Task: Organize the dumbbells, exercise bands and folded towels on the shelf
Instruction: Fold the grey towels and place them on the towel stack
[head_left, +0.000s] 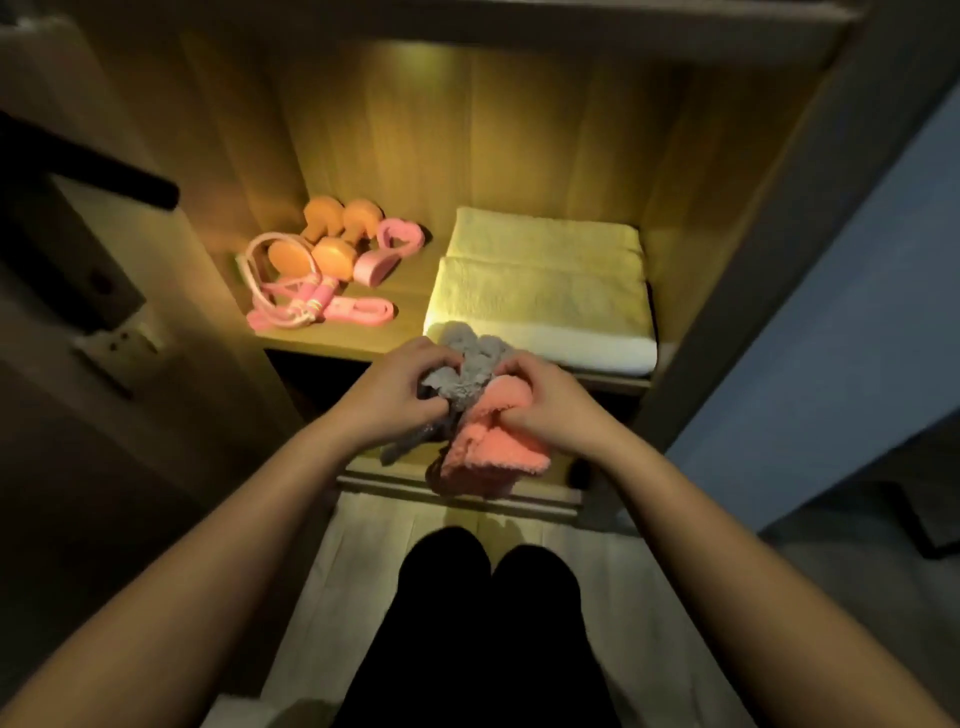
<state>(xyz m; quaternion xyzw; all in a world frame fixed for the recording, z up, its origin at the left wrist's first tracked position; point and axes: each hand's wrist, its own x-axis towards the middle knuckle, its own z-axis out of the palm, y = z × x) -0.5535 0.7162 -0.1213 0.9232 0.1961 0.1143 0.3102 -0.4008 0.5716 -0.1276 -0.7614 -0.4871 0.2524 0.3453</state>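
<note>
Grey towel gripped by the left hand, coral towel by the right hand, fingers clamped on cloth, just before the shelf; folding seems in hand, then placement beside the folded towels.

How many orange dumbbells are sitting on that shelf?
2. Both lie side by side on the left of the shelf: the left dumbbell and the right dumbbell, among the pink exercise bands. Nothing seems to hide a third, though the light is dim.
</note>
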